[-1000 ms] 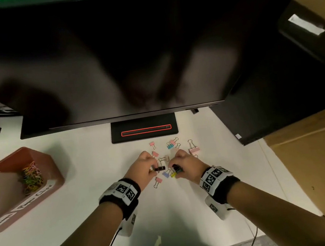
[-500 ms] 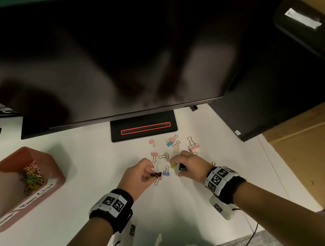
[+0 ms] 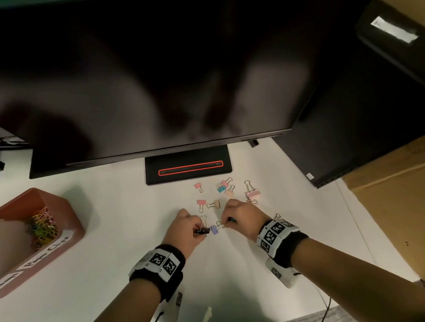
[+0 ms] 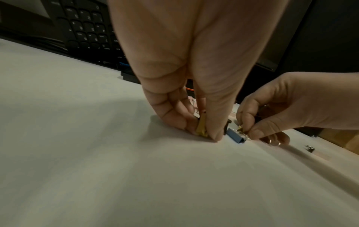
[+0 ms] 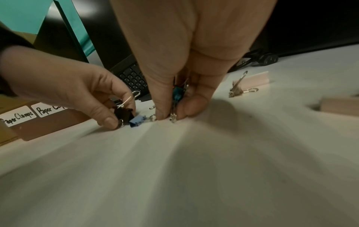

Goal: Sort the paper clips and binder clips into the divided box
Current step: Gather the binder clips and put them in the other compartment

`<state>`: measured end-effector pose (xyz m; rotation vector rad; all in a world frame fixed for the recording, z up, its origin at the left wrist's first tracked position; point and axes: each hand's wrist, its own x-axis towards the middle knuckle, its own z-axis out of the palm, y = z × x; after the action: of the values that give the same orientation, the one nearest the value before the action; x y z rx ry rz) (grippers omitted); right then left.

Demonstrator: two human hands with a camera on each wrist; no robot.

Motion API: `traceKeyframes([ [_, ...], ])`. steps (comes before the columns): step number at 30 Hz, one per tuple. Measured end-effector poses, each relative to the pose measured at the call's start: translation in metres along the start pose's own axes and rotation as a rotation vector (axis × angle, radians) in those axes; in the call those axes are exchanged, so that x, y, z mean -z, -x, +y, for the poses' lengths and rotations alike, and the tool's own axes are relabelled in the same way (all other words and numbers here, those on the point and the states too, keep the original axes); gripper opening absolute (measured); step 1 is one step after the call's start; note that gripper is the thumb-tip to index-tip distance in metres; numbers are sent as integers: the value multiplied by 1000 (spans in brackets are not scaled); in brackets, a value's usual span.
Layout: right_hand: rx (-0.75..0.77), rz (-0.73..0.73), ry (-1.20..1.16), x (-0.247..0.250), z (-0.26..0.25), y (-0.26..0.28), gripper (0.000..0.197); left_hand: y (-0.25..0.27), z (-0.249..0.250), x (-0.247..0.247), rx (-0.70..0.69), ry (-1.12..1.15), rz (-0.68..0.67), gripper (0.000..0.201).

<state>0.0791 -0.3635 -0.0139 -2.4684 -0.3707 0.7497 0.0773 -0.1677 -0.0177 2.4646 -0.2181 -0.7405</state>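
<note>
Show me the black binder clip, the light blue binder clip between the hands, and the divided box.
black binder clip (image 5: 123,113), right wrist view, on its black body, pinched by the left hand.
light blue binder clip (image 5: 136,120), right wrist view, on its blue body.
divided box (image 3: 75,227), head view, on its outer right wall.

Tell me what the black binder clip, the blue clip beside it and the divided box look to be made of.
Black binder clip: probably painted sheet metal, dark with a slight sheen, with bright bare wire handles.
Blue clip: the same folded build in a pale blue coat, with silvery wire loops.
Divided box: likely matte plastic, terracotta pink with rounded corners; its white divider and handwritten labels look like paper or card.
</note>
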Motion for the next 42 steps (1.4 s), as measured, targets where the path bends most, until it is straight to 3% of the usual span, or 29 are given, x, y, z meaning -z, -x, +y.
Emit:
traceKeyframes([
  [3,5,18,-33,1,-1,0,15,2,-8,3,25,40,52,14],
  [7,-45,-29,-18,3,-3,-3,32,7,-17,9,66,34,39,14],
  [14,-64,-57,3,-4,-17,-4,21,18,-33,15,132,-11,-21,14],
  [22,-14,-39,-1,-4,-53,-8,17,41,-76,36,156,115,-1,28],
  [25,33,-39,28,-8,-78,-18,19,57,-97,47,173,117,-7,17],
  [34,208,-42,73,-36,-180,-63,20,120,-162,76,210,324,65,18],
  [39,366,-30,49,-49,-263,-96,21,170,-192,137,123,493,248,19],
  [42,477,-12,26,-59,-324,-119,22,200,-228,182,168,616,420,22],
])
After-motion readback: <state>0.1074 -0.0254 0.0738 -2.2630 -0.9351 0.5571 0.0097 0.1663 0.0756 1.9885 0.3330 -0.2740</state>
